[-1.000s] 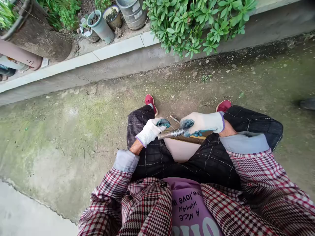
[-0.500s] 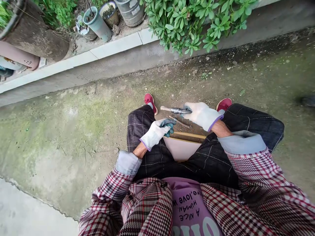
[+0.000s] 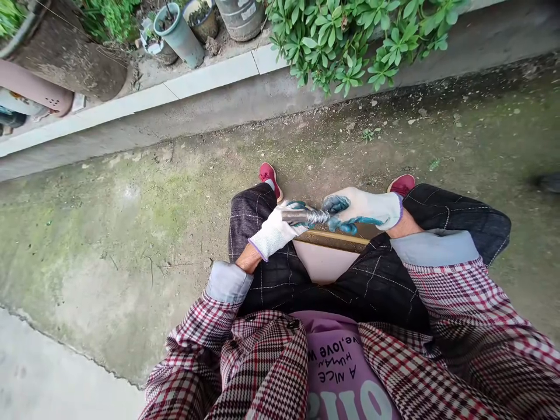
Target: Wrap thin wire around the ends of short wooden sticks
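A short, dull grey-brown stick (image 3: pixel 294 216), bound with silvery wire (image 3: pixel 318 217) along its right part, lies level between both hands above my lap. My left hand (image 3: pixel 280 228), in a white knit glove with blue-green coating, is closed around the stick's left part from below. My right hand (image 3: pixel 361 209), gloved alike, has its thumb and fingers around the wired right end. Whether those fingers pinch a loose wire end is too small to tell.
Between my knees is a pale panel (image 3: pixel 326 261) with a yellowish wooden bar (image 3: pixel 336 237) in front. My red shoes (image 3: pixel 268 173) stand on mossy concrete. Ahead runs a low tiled ledge (image 3: pixel 214 77) with pots, a large bucket (image 3: pixel 74 52) and a leafy shrub (image 3: pixel 350 41).
The wire-bound stick has come from my right hand into my left, moving slightly down. My right hand has turned, its coated fingers now showing at the wired end. The view has shifted slightly.
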Demonstrator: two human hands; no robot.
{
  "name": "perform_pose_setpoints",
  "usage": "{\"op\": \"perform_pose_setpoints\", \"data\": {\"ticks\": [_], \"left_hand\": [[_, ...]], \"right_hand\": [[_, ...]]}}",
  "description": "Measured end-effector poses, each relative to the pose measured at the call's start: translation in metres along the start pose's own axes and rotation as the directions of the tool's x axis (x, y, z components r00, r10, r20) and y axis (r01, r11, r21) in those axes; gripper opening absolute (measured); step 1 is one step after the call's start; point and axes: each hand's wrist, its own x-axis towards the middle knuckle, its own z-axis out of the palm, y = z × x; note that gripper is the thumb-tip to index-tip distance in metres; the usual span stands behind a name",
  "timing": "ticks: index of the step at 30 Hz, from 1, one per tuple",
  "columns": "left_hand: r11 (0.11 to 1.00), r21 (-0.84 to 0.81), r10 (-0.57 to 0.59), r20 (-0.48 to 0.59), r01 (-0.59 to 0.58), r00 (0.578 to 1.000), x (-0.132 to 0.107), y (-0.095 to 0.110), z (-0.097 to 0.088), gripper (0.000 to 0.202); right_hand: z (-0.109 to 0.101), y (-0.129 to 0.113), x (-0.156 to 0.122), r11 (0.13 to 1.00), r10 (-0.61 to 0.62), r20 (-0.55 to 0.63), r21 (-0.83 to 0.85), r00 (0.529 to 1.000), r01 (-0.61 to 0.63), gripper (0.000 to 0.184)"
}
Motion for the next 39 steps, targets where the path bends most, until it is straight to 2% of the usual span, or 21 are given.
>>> {"op": "perform_pose_setpoints", "data": {"ticks": [2, 4, 5, 7, 9, 10, 12, 14, 15, 17, 19, 23, 27, 29, 30, 32, 33, 35, 37, 39], "left_hand": [[0.995, 0.026, 0.094, 0.066, -0.096, 0.993, -0.004, -0.002, -0.002, 0.005], [0.980, 0.079, 0.169, 0.175, -0.185, 0.970, -0.006, -0.001, -0.001, 0.013], [0.975, 0.095, 0.178, 0.215, -0.202, 0.960, -0.007, 0.000, -0.001, 0.015], [0.987, 0.063, 0.134, 0.215, -0.150, 0.967, -0.009, 0.004, 0.001, 0.016], [0.989, -0.144, 0.055, 0.188, -0.027, 0.981, -0.012, 0.011, 0.002, 0.025], [0.954, -0.299, 0.017, 0.174, 0.037, 0.985, -0.013, 0.014, 0.002, 0.032], [0.807, -0.575, -0.046, 0.161, 0.132, 0.986, -0.016, 0.019, 0.000, 0.044], [0.692, -0.696, -0.099, 0.170, 0.190, 0.981, -0.016, 0.020, -0.001, 0.047], [0.676, -0.707, -0.120, 0.175, 0.209, 0.977, -0.016, 0.020, -0.002, 0.044], [0.711, -0.671, -0.135, 0.161, 0.209, 0.978, -0.015, 0.019, -0.004, 0.037], [0.801, -0.578, -0.116, 0.107, 0.157, 0.987, -0.013, 0.019, -0.006, 0.031], [0.973, -0.230, -0.020, -0.029, 0.013, 0.999, -0.010, 0.022, -0.011, 0.023], [0.989, 0.074, 0.136, -0.118, -0.128, 0.984, -0.010, 0.024, -0.015, 0.017], [0.988, 0.092, 0.130, -0.102, -0.121, 0.986, -0.011, 0.025, -0.016, 0.014], [0.996, 0.021, 0.091, -0.080, -0.089, 0.993, -0.011, 0.025, -0.015, 0.015], [0.960, -0.281, -0.017, -0.019, 0.011, 1.000, -0.011, 0.026, -0.014, 0.024], [0.884, -0.463, -0.062, 0.007, 0.058, 0.998, -0.011, 0.025, -0.014, 0.031], [0.670, -0.736, -0.122, 0.015, 0.093, 0.992, -0.007, 0.022, -0.015, 0.041], [0.532, -0.845, -0.167, -0.036, 0.060, 0.985, -0.003, 0.016, -0.018, 0.039], [0.502, -0.865, -0.210, -0.091, 0.027, 0.974, 0.002, 0.010, -0.021, 0.033]], "right_hand": [[0.000, 0.000, -0.001, 0.996, -0.013, -0.037, 0.085, 0.999, 0.016, 0.043], [0.002, 0.002, 0.000, 0.989, -0.025, -0.115, 0.143, 0.993, 0.042, 0.046], [0.004, 0.002, 0.000, 0.986, -0.027, -0.155, 0.160, 0.987, 0.053, 0.047], [0.006, 0.004, 0.002, 0.980, -0.029, -0.225, 0.185, 0.974, 0.072, 0.045], [0.007, 0.003, 0.004, 0.972, -0.033, -0.304, 0.210, 0.952, 0.101, 0.044], [0.007, 0.002, 0.004, 0.966, -0.037, -0.355, 0.225, 0.934, 0.124, 0.044], [0.007, -0.002, 0.004, 0.952, -0.043, -0.452, 0.253, 0.891, 0.174, 0.045], [0.007, -0.007, 0.004, 0.939, -0.036, -0.499, 0.279, 0.866, 0.200, 0.046], [0.008, -0.010, 0.003, 0.936, -0.033, -0.504, 0.288, 0.863, 0.204, 0.047], [0.010, -0.013, 0.002, 0.935, -0.023, -0.497, 0.297, 0.868, 0.195, 0.048], [0.011, -0.013, 0.002, 0.940, -0.013, -0.491, 0.291, 0.871, 0.179, 0.049], [0.011, -0.010, 0.003, 0.950, -0.009, -0.459, 0.272, 0.888, 0.151, 0.050], [0.009, -0.005, 0.004, 0.957, -0.023, -0.421, 0.252, 0.907, 0.142, 0.048], [0.009, -0.005, 0.004, 0.960, -0.031, -0.412, 0.242, 0.911, 0.142, 0.048], [0.010, -0.006, 0.004, 0.960, -0.036, -0.412, 0.239, 0.911, 0.146, 0.048], [0.010, -0.007, 0.004, 0.958, -0.047, -0.426, 0.236, 0.904, 0.161, 0.050], [0.010, -0.008, 0.003, 0.957, -0.052, -0.435, 0.236, 0.899, 0.169, 0.051], [0.010, -0.010, 0.002, 0.954, -0.063, -0.435, 0.237, 0.898, 0.182, 0.053], [0.010, -0.012, -0.001, 0.953, -0.076, -0.406, 0.239, 0.911, 0.186, 0.053], [0.011, -0.015, -0.004, 0.952, -0.093, -0.365, 0.239, 0.926, 0.190, 0.051]]}}
